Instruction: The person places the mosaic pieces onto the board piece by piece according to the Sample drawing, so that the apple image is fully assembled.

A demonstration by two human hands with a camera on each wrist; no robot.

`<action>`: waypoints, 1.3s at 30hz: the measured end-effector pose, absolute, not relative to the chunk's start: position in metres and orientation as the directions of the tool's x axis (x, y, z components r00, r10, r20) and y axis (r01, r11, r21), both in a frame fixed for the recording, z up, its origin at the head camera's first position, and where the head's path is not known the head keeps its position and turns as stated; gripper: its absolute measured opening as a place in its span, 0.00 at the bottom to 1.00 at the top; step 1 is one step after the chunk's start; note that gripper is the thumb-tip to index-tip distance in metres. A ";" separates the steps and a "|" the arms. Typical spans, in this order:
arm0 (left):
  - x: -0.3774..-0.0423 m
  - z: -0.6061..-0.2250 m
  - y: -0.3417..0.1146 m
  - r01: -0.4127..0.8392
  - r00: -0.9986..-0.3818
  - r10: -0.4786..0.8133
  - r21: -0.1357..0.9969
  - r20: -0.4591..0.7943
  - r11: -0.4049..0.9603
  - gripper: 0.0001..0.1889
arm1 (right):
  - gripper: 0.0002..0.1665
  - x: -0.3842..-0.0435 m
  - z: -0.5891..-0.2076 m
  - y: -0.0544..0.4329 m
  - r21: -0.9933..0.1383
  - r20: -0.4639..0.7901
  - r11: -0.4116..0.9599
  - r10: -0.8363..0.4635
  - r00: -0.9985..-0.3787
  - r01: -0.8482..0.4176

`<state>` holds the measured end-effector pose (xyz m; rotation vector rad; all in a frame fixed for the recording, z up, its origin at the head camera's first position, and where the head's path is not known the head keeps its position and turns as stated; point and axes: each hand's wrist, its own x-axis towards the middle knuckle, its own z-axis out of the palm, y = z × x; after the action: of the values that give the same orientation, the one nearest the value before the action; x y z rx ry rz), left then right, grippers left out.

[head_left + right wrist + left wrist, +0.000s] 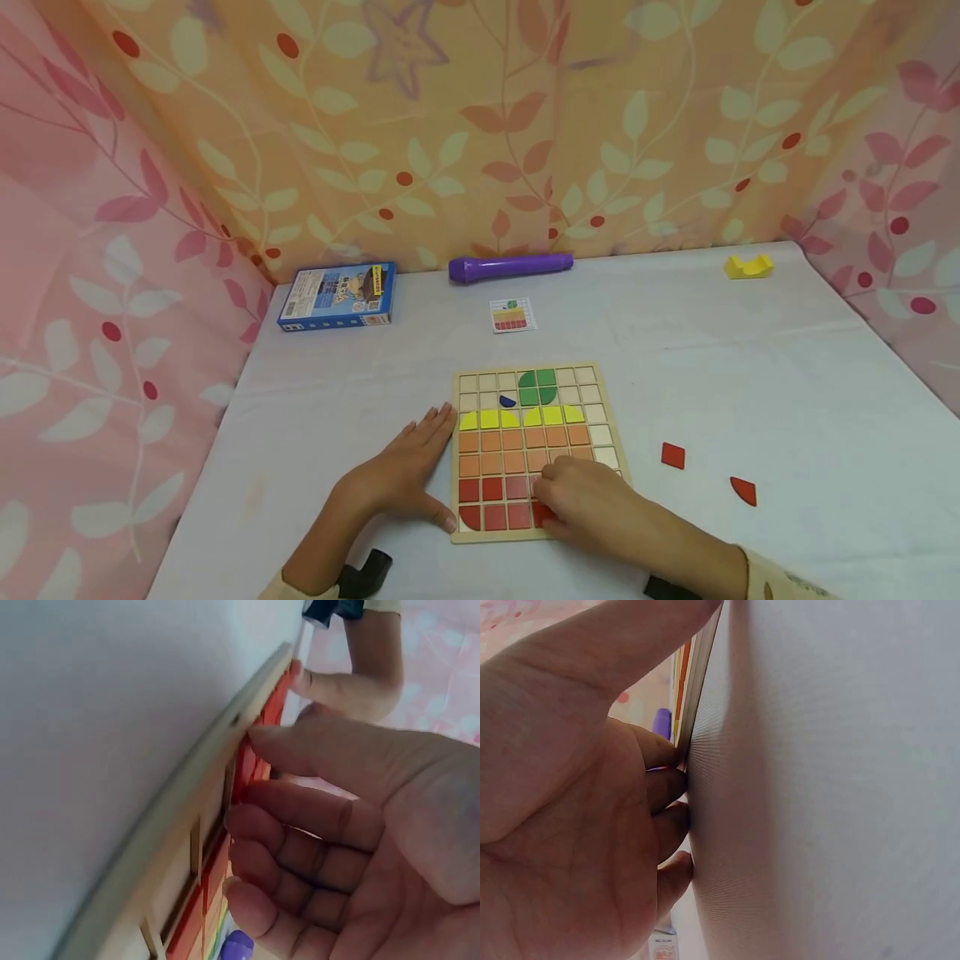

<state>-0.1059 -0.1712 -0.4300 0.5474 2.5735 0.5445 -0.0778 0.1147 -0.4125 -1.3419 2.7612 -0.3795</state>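
Note:
A wooden grid board (502,538) lies on the white table, its squares partly filled with colored tiles. Red tiles (495,517) fill the near rows, orange ones (491,441) lie beyond, then yellow (489,418) and green (537,387), with a small blue piece (507,402). My left hand (397,471) rests along the board's left edge, fingers straight and thumb at the near corner. Over the near rows, my right hand (588,504) pinches a red tile (246,769) between thumb and index finger, down at the grid. Part of the board's near right side is hidden beneath it.
Right of the board lie a red square tile (673,456) and a red curved tile (744,491). Behind it are a small pattern card (513,316), a purple microphone-shaped object (512,267), a blue box (337,297) and a yellow piece (748,267). Patterned curtains surround the table.

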 end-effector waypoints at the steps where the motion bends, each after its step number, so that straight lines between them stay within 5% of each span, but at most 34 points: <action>1: -0.106 -0.430 -0.171 0.281 -0.820 0.459 0.458 -0.342 0.844 0.75 | 0.16 -0.077 -0.413 0.114 -0.233 0.069 0.596 -0.778 -0.625 -0.768; 8: -0.107 -0.430 -0.172 0.280 -0.818 0.458 0.453 -0.348 0.846 0.75 | 0.13 -0.075 -0.415 0.130 -0.231 0.115 0.591 -0.772 -0.625 -0.773; 21: -0.106 -0.429 -0.170 0.275 -0.819 0.450 0.444 -0.356 0.852 0.74 | 0.15 -0.107 -0.403 0.233 -0.141 -0.015 0.869 -0.481 -0.877 -0.474; 39: -0.106 -0.428 -0.171 0.265 -0.822 0.446 0.457 -0.354 0.849 0.74 | 0.16 -0.109 -0.414 0.240 -0.206 0.000 0.852 -0.492 -0.871 -0.481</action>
<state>-0.1062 -0.1705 -0.4276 0.5237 2.5687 0.5439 -0.1091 0.2400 -0.4145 -0.7815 2.9726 -0.3089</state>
